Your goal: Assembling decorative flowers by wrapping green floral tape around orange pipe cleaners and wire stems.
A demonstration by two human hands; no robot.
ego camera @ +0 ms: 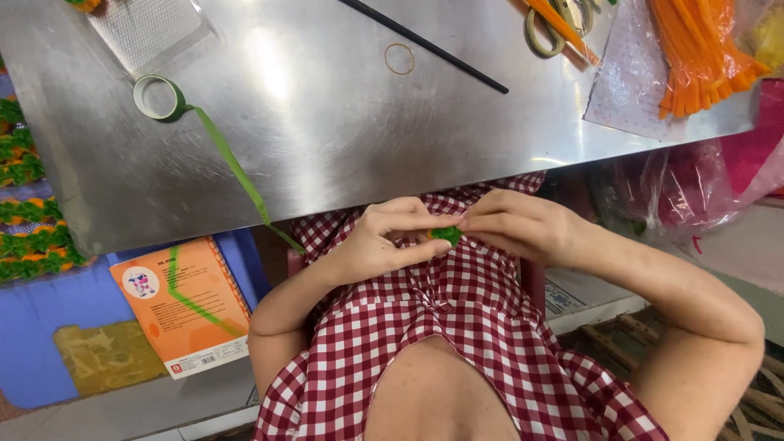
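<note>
Both hands meet close to my chest, just below the edge of a steel table [327, 122]. My left hand [384, 241] and my right hand [514, 224] pinch a small green fuzzy piece [447, 235] between their fingertips. A trace of orange shows beside the green. A strip of green tape [233, 167] runs from a tape roll [158, 96] on the table down over the edge toward my hands. Where the strip ends is hidden behind my left hand.
On the table lie a thin black stick [425, 45], a rubber band [399, 59], scissors [551, 24], a bundle of orange pipe cleaners [702, 57] and a clear plastic bag [151, 28]. An orange booklet [184, 302] sits below left. Green and orange garlands [24, 212] lie at the left edge.
</note>
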